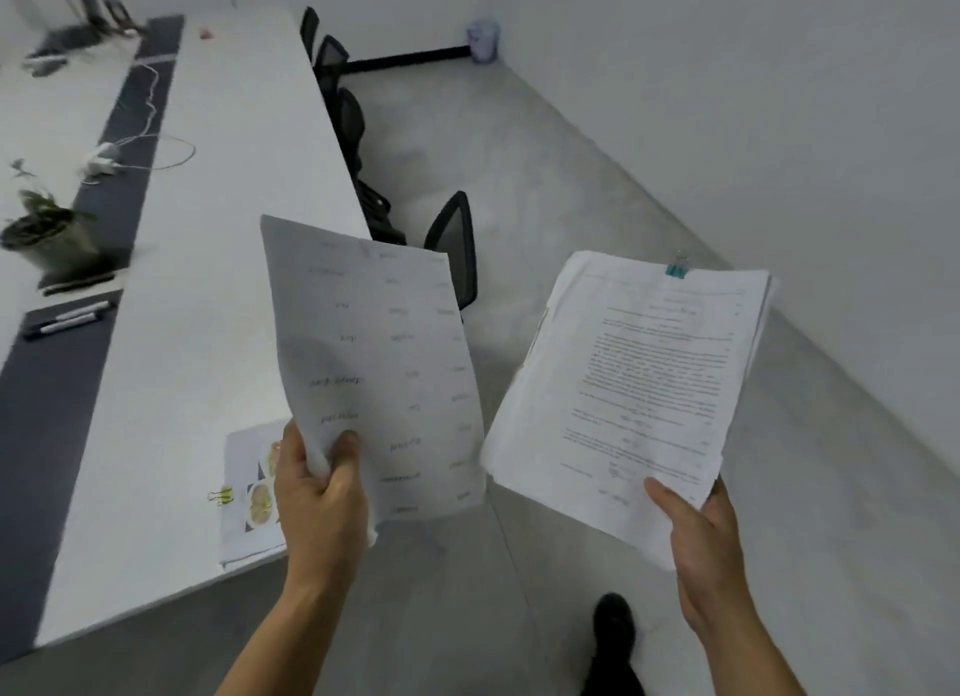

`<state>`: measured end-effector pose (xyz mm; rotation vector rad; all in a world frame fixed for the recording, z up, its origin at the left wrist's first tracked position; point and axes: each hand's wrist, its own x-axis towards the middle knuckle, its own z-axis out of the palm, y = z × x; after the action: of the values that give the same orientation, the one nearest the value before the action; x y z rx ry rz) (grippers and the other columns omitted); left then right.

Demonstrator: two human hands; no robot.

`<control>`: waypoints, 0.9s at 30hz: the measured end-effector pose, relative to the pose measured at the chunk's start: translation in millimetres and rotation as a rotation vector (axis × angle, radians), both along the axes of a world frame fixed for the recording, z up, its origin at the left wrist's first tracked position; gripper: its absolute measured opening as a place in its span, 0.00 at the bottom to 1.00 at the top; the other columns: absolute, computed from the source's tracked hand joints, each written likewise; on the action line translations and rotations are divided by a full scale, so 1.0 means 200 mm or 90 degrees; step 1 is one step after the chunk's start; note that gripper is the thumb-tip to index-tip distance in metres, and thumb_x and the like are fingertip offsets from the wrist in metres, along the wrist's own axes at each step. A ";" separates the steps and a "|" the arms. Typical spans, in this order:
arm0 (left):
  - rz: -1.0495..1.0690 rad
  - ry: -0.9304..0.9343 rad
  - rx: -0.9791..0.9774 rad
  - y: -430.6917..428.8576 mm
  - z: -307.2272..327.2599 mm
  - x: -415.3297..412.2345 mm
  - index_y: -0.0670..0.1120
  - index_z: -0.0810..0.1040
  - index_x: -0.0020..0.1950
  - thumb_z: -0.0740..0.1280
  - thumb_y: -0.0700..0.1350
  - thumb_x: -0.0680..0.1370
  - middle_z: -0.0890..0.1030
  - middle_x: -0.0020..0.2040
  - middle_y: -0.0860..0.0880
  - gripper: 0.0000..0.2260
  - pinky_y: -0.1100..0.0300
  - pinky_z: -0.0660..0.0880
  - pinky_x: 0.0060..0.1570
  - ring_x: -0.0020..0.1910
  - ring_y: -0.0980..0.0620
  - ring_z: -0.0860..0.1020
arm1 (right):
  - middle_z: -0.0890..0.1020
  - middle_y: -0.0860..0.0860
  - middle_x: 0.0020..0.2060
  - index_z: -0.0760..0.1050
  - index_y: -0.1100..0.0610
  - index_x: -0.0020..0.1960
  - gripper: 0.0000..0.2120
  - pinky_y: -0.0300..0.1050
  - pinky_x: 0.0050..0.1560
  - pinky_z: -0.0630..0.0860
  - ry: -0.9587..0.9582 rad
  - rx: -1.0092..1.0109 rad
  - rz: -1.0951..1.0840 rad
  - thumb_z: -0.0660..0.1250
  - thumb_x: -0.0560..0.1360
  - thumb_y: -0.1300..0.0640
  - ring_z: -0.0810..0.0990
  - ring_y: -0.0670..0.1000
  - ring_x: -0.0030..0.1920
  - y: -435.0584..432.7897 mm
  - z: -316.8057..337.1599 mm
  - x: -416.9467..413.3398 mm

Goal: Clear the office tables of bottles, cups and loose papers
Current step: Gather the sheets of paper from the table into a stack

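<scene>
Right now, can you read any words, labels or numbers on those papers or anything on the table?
None can be read.
Single sheet in left hand: handwriting, blurred.
Clipped stack in right hand: print too small.
Picture sheet on table: no legible text.

A single head-worn wide-angle view looks steeply down and forward from standing height, close above the long white office table (218, 186) corner and grey concrete floor (519, 150); far end seems blurred.

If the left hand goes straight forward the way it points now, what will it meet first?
Probably the office chair standing apart from the table. The left hand, holding a sheet, points up and ahead past the table's corner; depth is unclear.
</scene>
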<state>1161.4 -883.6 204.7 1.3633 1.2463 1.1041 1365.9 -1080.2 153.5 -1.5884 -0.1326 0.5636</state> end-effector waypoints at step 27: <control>1.072 -0.006 -0.115 -0.02 -0.27 0.04 0.52 0.74 0.60 0.67 0.41 0.79 0.79 0.55 0.53 0.12 0.47 0.76 0.57 0.54 0.47 0.78 | 0.80 0.46 0.54 0.73 0.43 0.54 0.14 0.47 0.46 0.79 -0.208 -0.233 1.181 0.62 0.75 0.60 0.81 0.49 0.51 2.18 -0.19 -0.07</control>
<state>1169.1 -887.5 150.2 -0.1543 2.4343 1.9007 1352.8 -643.5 115.6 -1.4953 -1.9415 1.7493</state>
